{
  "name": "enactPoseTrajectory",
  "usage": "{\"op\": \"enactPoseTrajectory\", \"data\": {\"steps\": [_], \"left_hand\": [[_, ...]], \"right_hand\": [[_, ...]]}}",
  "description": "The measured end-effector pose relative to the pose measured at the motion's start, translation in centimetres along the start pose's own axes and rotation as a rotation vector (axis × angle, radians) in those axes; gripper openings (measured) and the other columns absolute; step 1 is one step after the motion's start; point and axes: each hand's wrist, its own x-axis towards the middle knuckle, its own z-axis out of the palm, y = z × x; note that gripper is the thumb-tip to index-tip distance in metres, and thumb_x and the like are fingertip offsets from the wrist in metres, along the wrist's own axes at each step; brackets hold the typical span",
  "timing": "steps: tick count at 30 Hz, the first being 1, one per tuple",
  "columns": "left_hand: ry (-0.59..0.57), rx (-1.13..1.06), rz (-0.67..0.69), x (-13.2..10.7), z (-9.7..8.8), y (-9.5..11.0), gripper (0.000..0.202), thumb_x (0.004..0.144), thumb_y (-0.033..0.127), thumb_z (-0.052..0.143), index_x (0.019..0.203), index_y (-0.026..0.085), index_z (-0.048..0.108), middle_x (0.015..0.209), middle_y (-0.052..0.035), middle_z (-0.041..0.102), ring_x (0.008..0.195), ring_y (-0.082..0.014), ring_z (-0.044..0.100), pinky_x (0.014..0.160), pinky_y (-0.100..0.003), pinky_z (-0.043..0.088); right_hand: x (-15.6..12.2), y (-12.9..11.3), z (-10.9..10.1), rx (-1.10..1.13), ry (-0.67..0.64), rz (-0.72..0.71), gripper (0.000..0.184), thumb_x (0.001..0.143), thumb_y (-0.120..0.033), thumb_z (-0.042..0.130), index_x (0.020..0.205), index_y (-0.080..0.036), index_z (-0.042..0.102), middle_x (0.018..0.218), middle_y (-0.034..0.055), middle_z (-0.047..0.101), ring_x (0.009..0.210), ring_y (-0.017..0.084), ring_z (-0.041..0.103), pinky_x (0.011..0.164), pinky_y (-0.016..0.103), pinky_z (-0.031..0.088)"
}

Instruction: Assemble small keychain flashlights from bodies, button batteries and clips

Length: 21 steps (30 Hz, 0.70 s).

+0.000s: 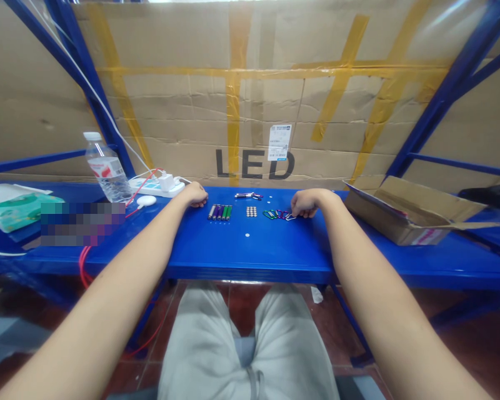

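Note:
My left hand [196, 195] rests on the blue table with its fingers curled closed, and nothing shows in it. Just to its right lies a row of several small metal tubes [220, 212] in silver, purple and green, side by side. A tight block of small silver button cells [251, 211] sits near the middle. Right of them, coloured carabiners [275, 214] lie in an overlapping row. My right hand [305, 203] is closed at the row's right end, fingertips on a silver carabiner [290, 217]. Behind the cells lies a keychain flashlight [248, 195] with a clip.
On the right stands an open cardboard box [412, 214]. At the left are a water bottle [106, 169], a power strip [160, 186], a white round charger [146, 201] and red cables. A small white disc [247, 235] lies near the front edge. A large carton [258, 100] backs the table.

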Motion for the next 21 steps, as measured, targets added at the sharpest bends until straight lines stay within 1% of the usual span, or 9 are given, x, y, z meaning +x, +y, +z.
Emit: {"op": "enactPoseTrajectory", "data": {"steps": [3,6,8,10,11,13,14,18,21], "left_hand": [[-0.004,0.002,-0.006,0.0,-0.1,-0.1,0.015,0.071,0.018,0.075,0.062,0.014,0.064,0.057,-0.0063,0.066,0.056,-0.0169,0.064,0.058,-0.026,0.050],[0.029,0.035,0.016,-0.1,-0.2,0.0,0.009,0.070,0.018,0.074,0.067,0.014,0.066,0.062,-0.0080,0.068,0.061,-0.0195,0.066,0.062,-0.028,0.052],[0.116,0.100,0.134,-0.3,0.0,0.4,0.004,0.073,0.018,0.070,0.074,0.014,0.071,0.073,-0.0111,0.072,0.074,-0.0227,0.069,0.071,-0.030,0.053],[0.205,0.175,0.350,-0.5,0.7,1.4,0.014,0.076,0.017,0.065,0.085,0.016,0.075,0.093,-0.0124,0.076,0.094,-0.0252,0.070,0.086,-0.030,0.052],[0.216,0.201,0.463,-0.5,1.2,2.1,0.021,0.078,0.018,0.062,0.091,0.017,0.077,0.104,-0.0117,0.076,0.104,-0.0260,0.068,0.094,-0.030,0.049],[0.154,0.260,0.630,-0.5,2.5,3.5,0.031,0.082,0.020,0.056,0.104,0.017,0.077,0.118,-0.0107,0.073,0.113,-0.0262,0.064,0.102,-0.031,0.045],[0.114,0.307,0.670,-0.4,3.2,4.2,0.034,0.084,0.020,0.054,0.108,0.017,0.077,0.122,-0.0112,0.072,0.116,-0.0264,0.063,0.104,-0.031,0.043],[0.050,0.489,0.704,-0.1,5.4,5.7,0.041,0.085,0.021,0.052,0.120,0.019,0.073,0.128,-0.0116,0.068,0.122,-0.0277,0.058,0.109,-0.034,0.039],[0.045,0.530,0.711,0.2,5.7,5.5,0.043,0.086,0.021,0.050,0.123,0.022,0.072,0.128,-0.0109,0.067,0.124,-0.0288,0.054,0.111,-0.038,0.037]], "right_hand": [[0.0,0.0,0.0,0.006,0.003,0.007,0.012,0.076,-0.021,0.077,0.082,-0.014,0.069,0.069,0.0030,0.063,0.062,0.015,0.062,0.064,0.030,0.056],[0.1,0.1,0.0,0.013,0.001,0.009,0.016,0.074,-0.024,0.080,0.082,-0.015,0.069,0.069,0.0027,0.064,0.063,0.016,0.063,0.064,0.030,0.057],[0.3,0.2,0.0,0.022,0.000,0.009,0.016,0.075,-0.024,0.078,0.083,-0.015,0.069,0.069,0.0032,0.065,0.063,0.016,0.064,0.064,0.030,0.057],[0.4,0.3,0.0,0.024,0.016,0.007,0.011,0.077,-0.022,0.074,0.082,-0.014,0.068,0.070,0.0045,0.065,0.062,0.016,0.063,0.063,0.030,0.057],[0.4,0.3,-0.1,0.019,0.035,0.005,0.008,0.078,-0.020,0.071,0.082,-0.013,0.068,0.069,0.0052,0.066,0.061,0.016,0.063,0.062,0.030,0.057],[0.5,0.3,-0.2,0.005,0.101,-0.007,0.005,0.078,-0.015,0.065,0.081,-0.012,0.067,0.069,0.0066,0.066,0.057,0.016,0.061,0.061,0.031,0.056],[0.6,0.2,-0.3,-0.003,0.141,-0.017,0.006,0.078,-0.013,0.063,0.081,-0.012,0.067,0.070,0.0075,0.066,0.057,0.017,0.061,0.060,0.032,0.055],[1.1,0.1,-0.6,-0.035,0.269,-0.066,0.013,0.077,-0.014,0.059,0.086,-0.010,0.069,0.075,0.0118,0.068,0.061,0.020,0.063,0.061,0.033,0.054],[1.5,0.1,-0.6,-0.027,0.320,-0.093,0.015,0.077,-0.016,0.059,0.088,-0.011,0.069,0.076,0.0124,0.069,0.062,0.021,0.064,0.061,0.033,0.053]]}}
